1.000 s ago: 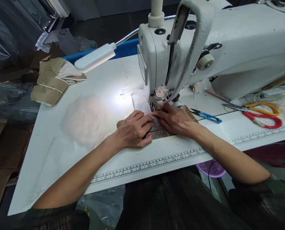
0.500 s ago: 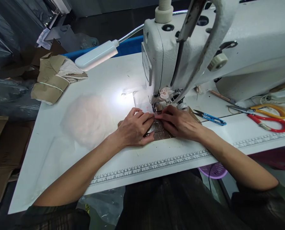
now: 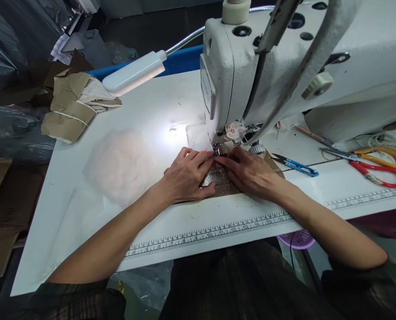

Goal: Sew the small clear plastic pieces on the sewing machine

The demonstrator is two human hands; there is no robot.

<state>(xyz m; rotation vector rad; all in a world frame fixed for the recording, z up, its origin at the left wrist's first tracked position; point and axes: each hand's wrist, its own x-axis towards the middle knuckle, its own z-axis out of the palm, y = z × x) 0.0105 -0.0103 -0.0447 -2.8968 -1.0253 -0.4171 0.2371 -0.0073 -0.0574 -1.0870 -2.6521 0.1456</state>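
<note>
A white worktable (image 3: pixel 164 218) with a black ruler scale printed along its front edge fills most of the view, in a dim room. Far left: brown cardboard boxes (image 3: pixel 11 195) beside the table. On its left rear corner lies a brown-paper bundle (image 3: pixel 68 109), tied with a pale band; nearer, a hazy, pale pink rounded mass (image 3: pixel 121 164). A white oblong lamp (image 3: pixel 134 73) on a metal gooseneck lights the tabletop. The left hand (image 3: pixel 186 175) rests palm down, half open, fingers lightly bent and thumb apart, on a flat brown piece with silvery mesh (image 3: pixel 227 189). This piece lies just in front of the presser foot (image 3: pixel 222 150) of a white sewing machine (image 3: pixel 219 66). The right hand (image 3: pixel 253 171) rests on the piece's right part, index finger pointing toward the foot, other fingers curled; cannot tell whether it pinches anything. Farther right: blue-handled thread snips (image 3: pixel 298 166), then metal scissors with red and orange handles (image 3: pixel 354 157).
</note>
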